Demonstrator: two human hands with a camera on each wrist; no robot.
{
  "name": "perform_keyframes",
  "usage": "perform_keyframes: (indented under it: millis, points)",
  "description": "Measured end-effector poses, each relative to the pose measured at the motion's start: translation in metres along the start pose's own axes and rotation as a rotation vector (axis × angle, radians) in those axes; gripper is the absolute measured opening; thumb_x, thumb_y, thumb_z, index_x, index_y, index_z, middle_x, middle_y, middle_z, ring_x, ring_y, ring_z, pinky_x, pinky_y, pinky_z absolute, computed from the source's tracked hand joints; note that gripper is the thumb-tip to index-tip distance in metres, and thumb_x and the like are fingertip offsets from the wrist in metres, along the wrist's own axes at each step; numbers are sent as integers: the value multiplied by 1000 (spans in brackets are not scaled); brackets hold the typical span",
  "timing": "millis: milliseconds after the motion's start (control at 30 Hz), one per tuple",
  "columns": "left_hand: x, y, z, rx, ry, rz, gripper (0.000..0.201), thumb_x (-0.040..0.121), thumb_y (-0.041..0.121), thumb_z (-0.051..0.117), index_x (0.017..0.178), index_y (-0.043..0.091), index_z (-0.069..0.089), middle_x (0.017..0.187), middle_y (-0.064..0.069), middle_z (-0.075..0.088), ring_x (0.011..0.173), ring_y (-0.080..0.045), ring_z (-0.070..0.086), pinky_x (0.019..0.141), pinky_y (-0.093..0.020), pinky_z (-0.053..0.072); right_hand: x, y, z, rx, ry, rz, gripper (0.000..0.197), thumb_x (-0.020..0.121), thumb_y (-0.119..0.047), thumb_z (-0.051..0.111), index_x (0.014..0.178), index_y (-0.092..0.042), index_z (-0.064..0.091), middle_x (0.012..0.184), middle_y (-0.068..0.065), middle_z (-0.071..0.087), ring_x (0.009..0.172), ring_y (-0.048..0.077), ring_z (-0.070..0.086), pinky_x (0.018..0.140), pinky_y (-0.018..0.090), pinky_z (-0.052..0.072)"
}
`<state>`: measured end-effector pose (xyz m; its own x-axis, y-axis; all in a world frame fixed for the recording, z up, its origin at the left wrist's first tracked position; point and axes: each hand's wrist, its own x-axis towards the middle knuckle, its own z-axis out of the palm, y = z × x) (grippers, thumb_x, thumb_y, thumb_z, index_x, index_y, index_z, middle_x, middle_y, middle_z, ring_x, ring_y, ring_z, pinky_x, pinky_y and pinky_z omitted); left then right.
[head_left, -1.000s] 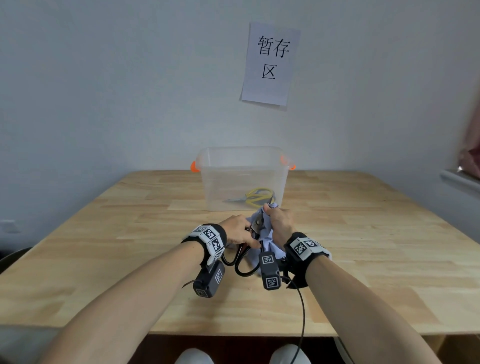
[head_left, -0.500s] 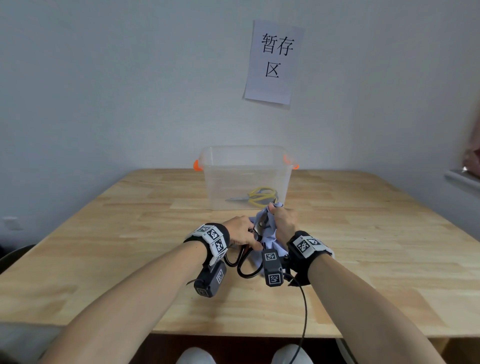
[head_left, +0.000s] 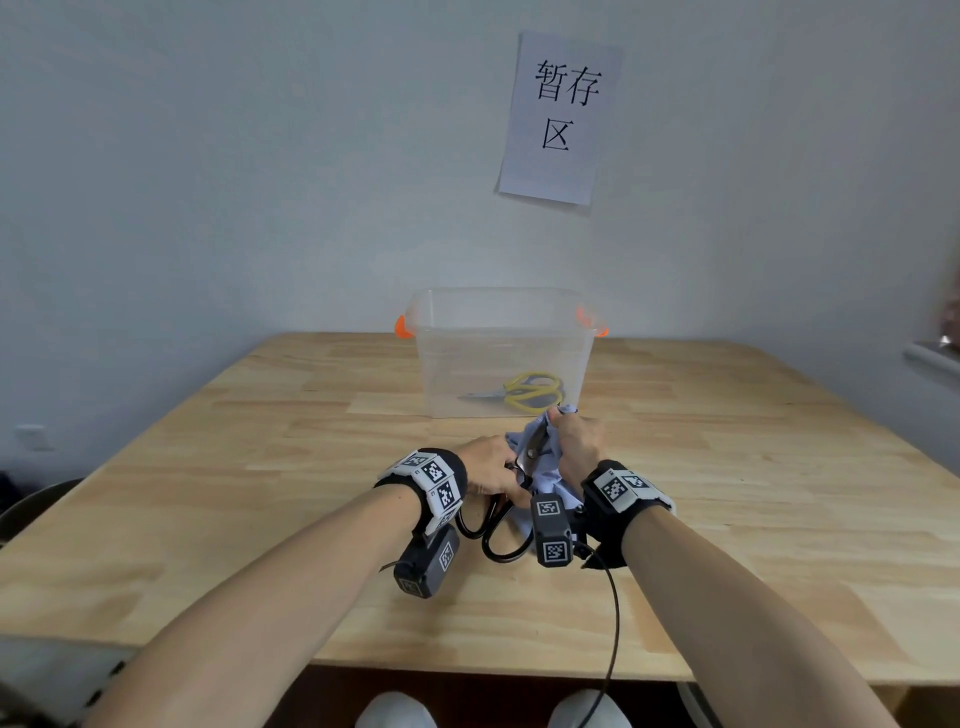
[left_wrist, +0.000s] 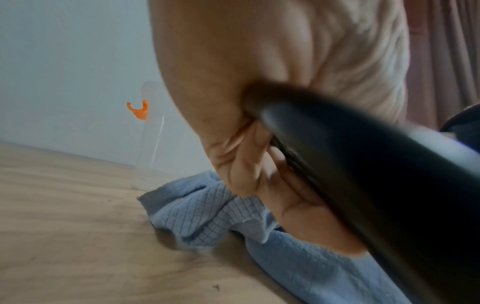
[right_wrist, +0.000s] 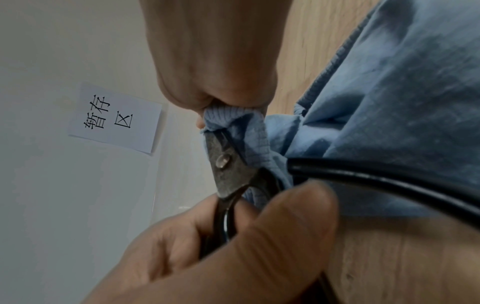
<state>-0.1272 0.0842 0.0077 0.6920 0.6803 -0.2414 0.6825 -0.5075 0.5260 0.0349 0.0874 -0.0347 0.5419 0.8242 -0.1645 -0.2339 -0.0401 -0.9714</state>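
Black-handled scissors (head_left: 531, 453) are held above the wooden table (head_left: 260, 493), blades pointing away from me. My left hand (head_left: 491, 467) grips them just behind the pivot, and the handle loops (head_left: 498, 538) hang out below it. A light blue cloth (head_left: 545, 475) is wrapped over the blades. My right hand (head_left: 574, 441) pinches the cloth around the blade tips, which are hidden. In the right wrist view the fingers (right_wrist: 215, 61) squeeze the cloth (right_wrist: 389, 102) over the blade above the pivot (right_wrist: 224, 160). The cloth (left_wrist: 207, 209) trails onto the table in the left wrist view.
A clear plastic bin (head_left: 498, 317) with orange latches stands just beyond my hands, with yellow-handled scissors (head_left: 530, 389) inside. A paper sign (head_left: 561, 117) hangs on the wall behind it. A cable (head_left: 615, 623) runs down from my right wrist.
Both hands keep their holds on the scissors and the cloth. My right hand has shifted only slightly to the right.
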Motion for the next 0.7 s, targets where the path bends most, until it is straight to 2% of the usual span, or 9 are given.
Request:
perform_keyframes:
  millis: [100,167,267,367,500,700]
  points:
    - [0,-2,1,-13,-1,0,43,76,21,81,60,17,42,61,0,40,59,-15,33,56,-30,24,3,4,5,57,49,3,25,94,-13,64,70,-9,57,75,10,58,68,22,57,72,36,48]
    - [0,-2,2,20,-12,-9,42,77,25,81,61,16,43,61,-1,40,59,-16,33,56,-31,23,3,3,6,48,89,-7,26,94,-8,63,68,-7,58,70,9,57,67,21,55,72,35,45]
    - [0,-3,2,48,-26,-15,45,78,28,80,60,15,40,61,-2,39,57,-16,32,54,-30,23,6,5,5,38,102,-5,26,93,-10,65,68,-7,58,71,11,58,69,24,57,71,36,47]
    - [-1,-5,4,37,-43,-10,45,80,26,79,60,15,39,62,-1,39,56,-15,32,53,-28,23,7,8,5,32,116,-5,28,94,-10,64,67,-7,56,69,10,56,65,23,55,66,34,45]
    - [-3,-8,3,7,-55,-21,44,80,24,79,60,16,40,60,-1,41,55,-15,35,52,-27,25,2,4,2,43,124,-9,25,93,-8,64,70,-4,58,72,13,58,71,24,57,71,35,46]
    - [-5,-10,1,-38,-48,-36,47,79,26,81,58,17,40,60,0,40,56,-15,34,54,-28,25,3,4,-1,-1,84,-12,25,95,-13,63,72,-4,59,74,13,58,73,25,56,61,30,45]
